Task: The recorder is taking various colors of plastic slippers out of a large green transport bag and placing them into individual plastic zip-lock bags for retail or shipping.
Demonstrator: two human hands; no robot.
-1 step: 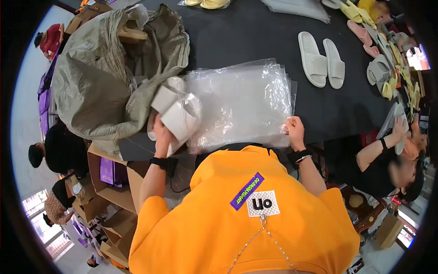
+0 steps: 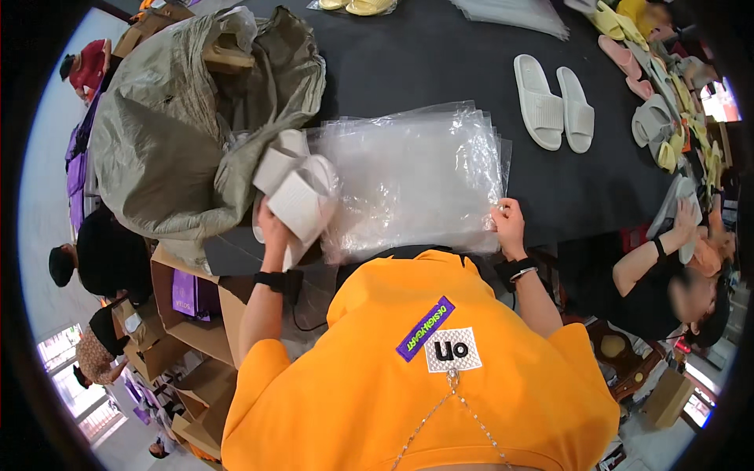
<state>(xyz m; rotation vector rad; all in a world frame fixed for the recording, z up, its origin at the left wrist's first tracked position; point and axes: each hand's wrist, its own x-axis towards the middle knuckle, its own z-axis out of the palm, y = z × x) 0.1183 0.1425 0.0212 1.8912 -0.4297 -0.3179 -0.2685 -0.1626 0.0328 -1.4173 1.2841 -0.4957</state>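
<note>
The white slippers (image 2: 302,206) sit at the left edge of the stack of clear plastic bags (image 2: 412,180) – seeming to overlap its margin in this view, though whether they touch it I cannot tell. Their long axis points mainly away from the person, leaning a little right at the far end. The left hand (image 2: 272,226) is much the nearer, gripping the pair from the left, its fingers partly hidden. The right hand (image 2: 509,226) is across the stack at its right edge, thumb and fingers drawn together; it seems to pinch the film, but how many layers I cannot tell. A grey-green sack (image 2: 149,165) bulges beyond the left hand on the table (image 2: 393,71). Against the earlier frame, the slippers have shifted slightly left – the right hand is almost unchanged
</note>
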